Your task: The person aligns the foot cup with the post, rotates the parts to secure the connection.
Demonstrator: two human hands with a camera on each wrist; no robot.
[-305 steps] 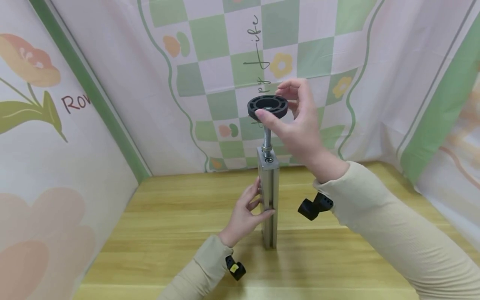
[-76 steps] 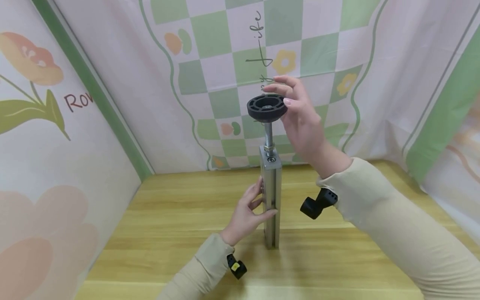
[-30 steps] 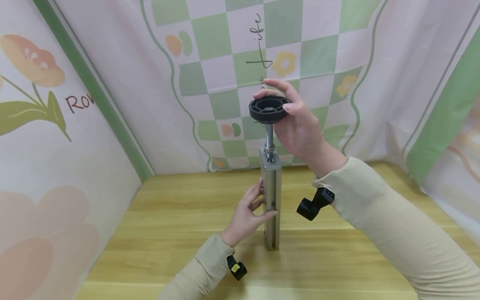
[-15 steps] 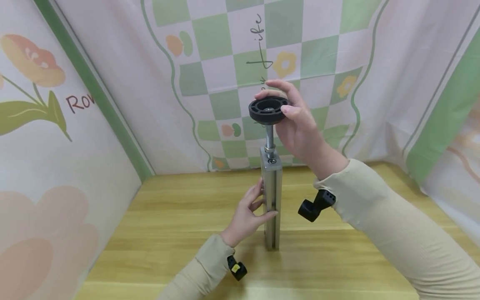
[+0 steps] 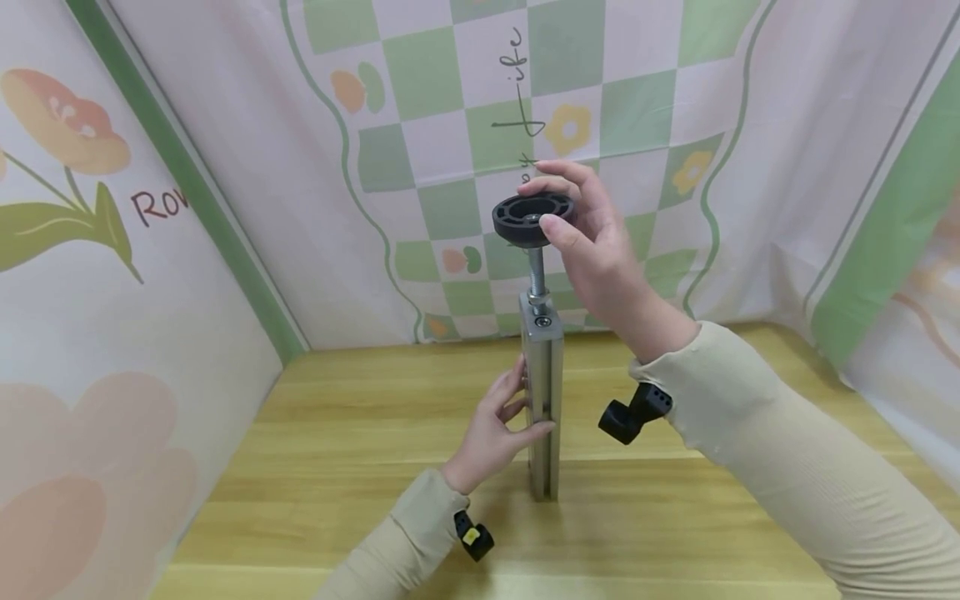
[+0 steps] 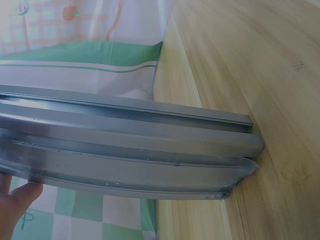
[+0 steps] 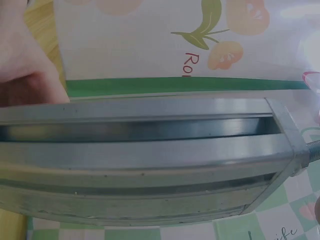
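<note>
A grey aluminium profile (image 5: pixel 543 400) stands upright on the table. A threaded stud (image 5: pixel 537 271) with a nut (image 5: pixel 537 297) rises from its end plate (image 5: pixel 540 333), topped by a round black levelling foot (image 5: pixel 508 227). My right hand (image 5: pixel 606 254) holds the foot's rim, thumb at the near side and fingers behind. Lower down, my left hand (image 5: pixel 487 437) grips the profile, its thumb across the near face. In the left wrist view the profile's lower end (image 6: pixel 210 145) meets the wood. The right wrist view shows the slotted profile (image 7: pixel 150 155) and part of the left hand (image 7: pixel 30 65).
The wooden table (image 5: pixel 337 467) spreads around the profile. A printed curtain (image 5: pixel 420 100) hangs close behind, with more printed cloth (image 5: pixel 150 333) at the left and right. A black camera mount (image 5: pixel 633 414) sits on each wrist.
Over the last half second my right thumb has slid left along the foot's near rim. Earlier the right hand's fingers shifted about the rim. The left hand and profile have stayed put.
</note>
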